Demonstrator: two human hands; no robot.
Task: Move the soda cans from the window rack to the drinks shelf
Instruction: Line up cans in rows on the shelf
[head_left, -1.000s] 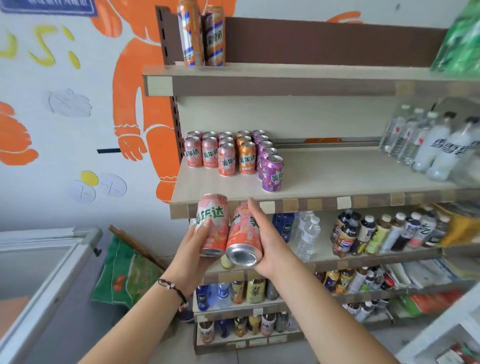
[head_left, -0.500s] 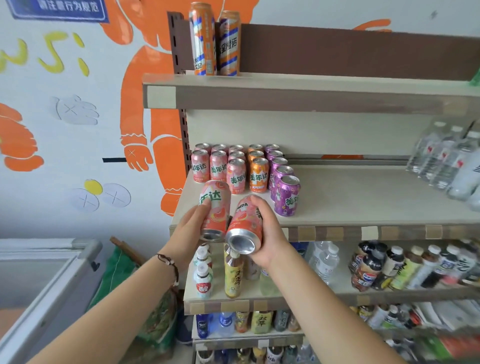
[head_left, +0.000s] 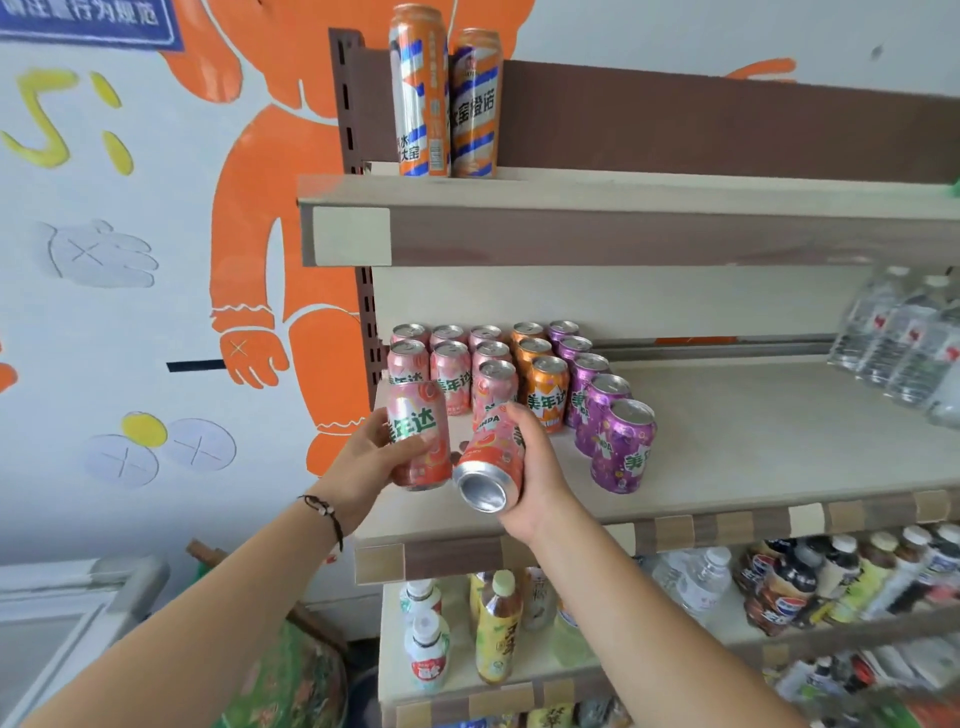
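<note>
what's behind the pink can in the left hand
Behind the upright pink can gripped by the left hand, pink cans stand in rows on the shelf. It covers the lower front-left can.

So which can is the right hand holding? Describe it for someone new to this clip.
Find the middle shelf stocked with soda cans. At its front left, two hands hold pink cans. The right hand grips the tilted pink can, its silver base facing the camera; the left one stays nearly upright.

pink aluminium soda cans (head_left: 451, 384): 9 | orange aluminium cans (head_left: 546, 394): 3 | purple aluminium cans (head_left: 622, 447): 5 | tall orange-and-blue striped cans (head_left: 420, 91): 2
</note>
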